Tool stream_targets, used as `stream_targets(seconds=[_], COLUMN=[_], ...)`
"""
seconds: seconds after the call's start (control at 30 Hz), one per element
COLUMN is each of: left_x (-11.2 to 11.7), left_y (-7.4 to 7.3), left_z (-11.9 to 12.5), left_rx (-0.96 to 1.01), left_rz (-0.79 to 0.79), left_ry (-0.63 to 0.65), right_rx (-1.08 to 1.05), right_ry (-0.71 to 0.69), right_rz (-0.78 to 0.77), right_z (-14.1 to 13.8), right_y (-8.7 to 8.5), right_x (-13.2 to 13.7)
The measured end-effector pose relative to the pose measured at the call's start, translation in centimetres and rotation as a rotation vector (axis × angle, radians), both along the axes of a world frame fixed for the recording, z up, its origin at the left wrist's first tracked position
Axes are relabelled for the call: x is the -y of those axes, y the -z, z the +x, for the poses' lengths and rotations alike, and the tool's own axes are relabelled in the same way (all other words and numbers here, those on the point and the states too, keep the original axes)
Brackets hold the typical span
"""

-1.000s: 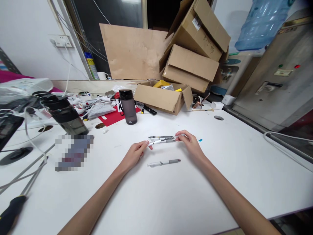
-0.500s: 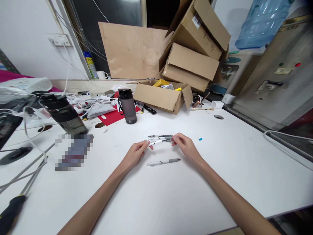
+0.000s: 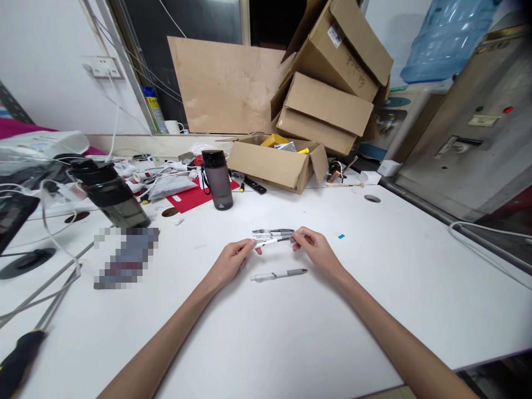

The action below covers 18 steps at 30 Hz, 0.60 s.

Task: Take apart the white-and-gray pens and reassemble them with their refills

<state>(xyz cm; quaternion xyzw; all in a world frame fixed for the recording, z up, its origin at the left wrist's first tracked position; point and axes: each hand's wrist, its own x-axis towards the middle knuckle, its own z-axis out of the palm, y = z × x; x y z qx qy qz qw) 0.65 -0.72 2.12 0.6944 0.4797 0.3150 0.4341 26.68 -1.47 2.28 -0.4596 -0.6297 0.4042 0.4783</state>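
My left hand (image 3: 235, 258) is closed, thumb and fingers pinching the white end of a pen (image 3: 272, 241) just above the table. My right hand (image 3: 312, 246) is closed at the pen's dark grey end, its fingertips partly covering that end. Just behind the held pen, a clear-barrelled pen with dark parts (image 3: 273, 230) lies on the white table (image 3: 266, 338). Another pen shows partly between these two, mostly hidden. Nearer to me, a white pen with a grey grip (image 3: 278, 275) lies crosswise between my forearms, touched by neither hand.
A dark water bottle (image 3: 218, 180) stands behind my hands, with an open cardboard box (image 3: 270, 164) to its right. At left are a second bottle (image 3: 110, 194), a blurred-out flat object (image 3: 128, 257), cables and a black-handled tool (image 3: 20, 354). A small blue piece (image 3: 341, 236) lies at right.
Both hands keep hold of the pen in nearly the same place. The pen and my right fingertips have shifted very slightly.
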Motion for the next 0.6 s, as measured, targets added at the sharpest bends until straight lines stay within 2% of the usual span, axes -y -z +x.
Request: stream_targets(seconds=[0.33,0.6], left_x=[-0.3,-0.4], left_y=[0.0,0.0], left_z=[-0.4,-0.4], left_rx=[0.01,0.002], left_rz=[-0.012,0.005], left_ry=[-0.046,-0.085], right_rx=[0.009,-0.065], right_ry=[0.134,0.257], right_rz=[0.014,-0.004], right_z=[1.4,2.8], right_y=[0.2,0.3], right_x=[-1.1,-2.1])
